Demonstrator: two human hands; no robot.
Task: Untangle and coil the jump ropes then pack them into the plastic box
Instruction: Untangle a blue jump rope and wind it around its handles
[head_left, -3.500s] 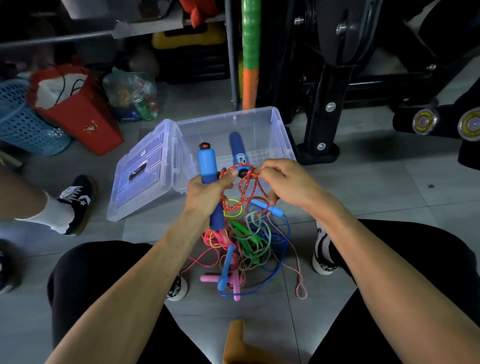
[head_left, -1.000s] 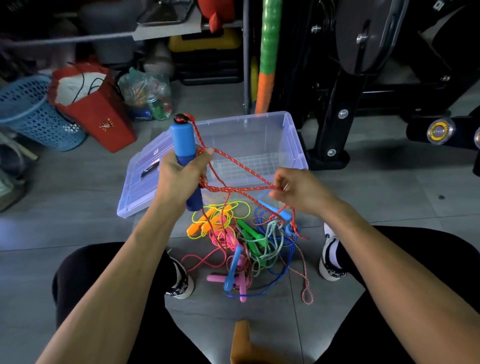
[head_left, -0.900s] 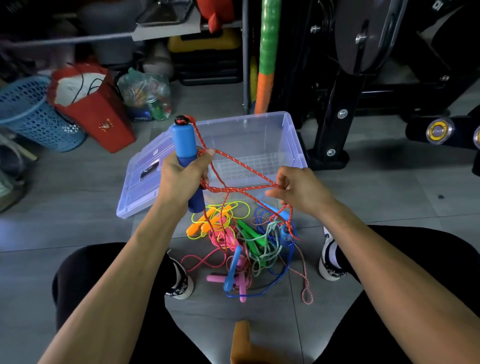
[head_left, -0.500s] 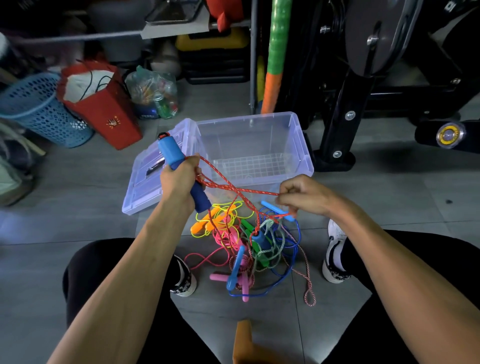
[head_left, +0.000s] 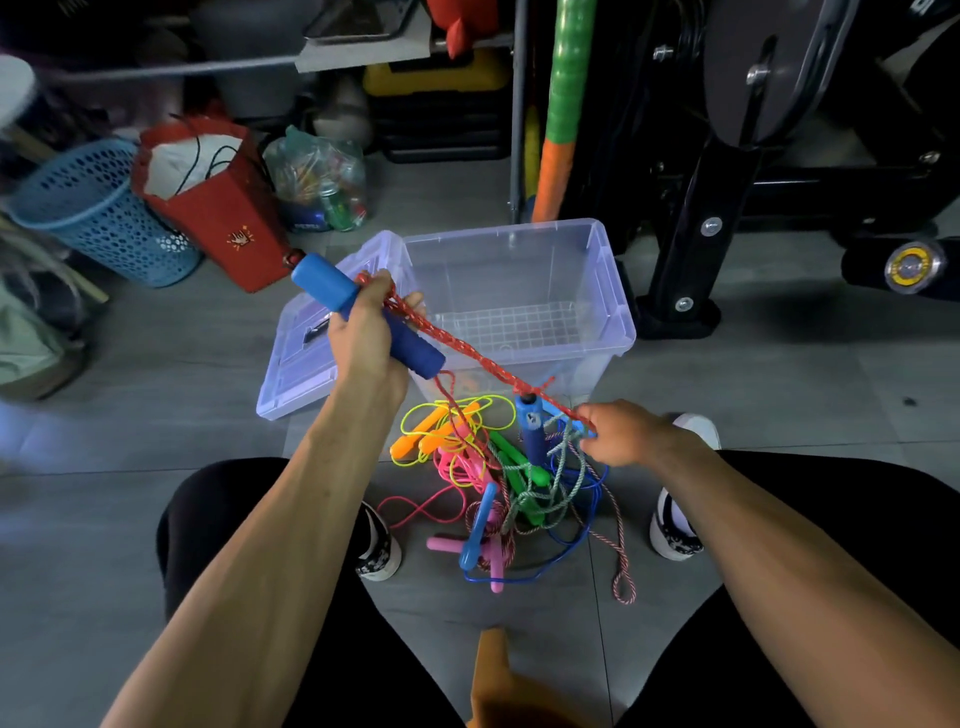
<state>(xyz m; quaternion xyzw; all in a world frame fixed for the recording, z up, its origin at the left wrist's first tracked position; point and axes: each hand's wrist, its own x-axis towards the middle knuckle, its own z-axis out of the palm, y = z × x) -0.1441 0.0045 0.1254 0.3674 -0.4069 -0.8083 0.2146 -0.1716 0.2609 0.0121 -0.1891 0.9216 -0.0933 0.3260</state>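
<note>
Two hands (head_left: 363, 332); one plastic box (head_left: 608, 291); one lid (head_left: 296, 374); two blue handles (head_left: 363, 317).

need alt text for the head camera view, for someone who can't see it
Seen from above, a seated person's left hand grips a blue jump-rope handle while the right hand pinches its red braided rope, stretched taut between them. Below, a tangle of coloured jump ropes lies on the grey floor in front of an open clear plastic box.

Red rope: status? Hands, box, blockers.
Left hand grips blue handle; right hand pinches red rope, taut between. Second handle dangles, snagged in pile. Box empty.
</note>
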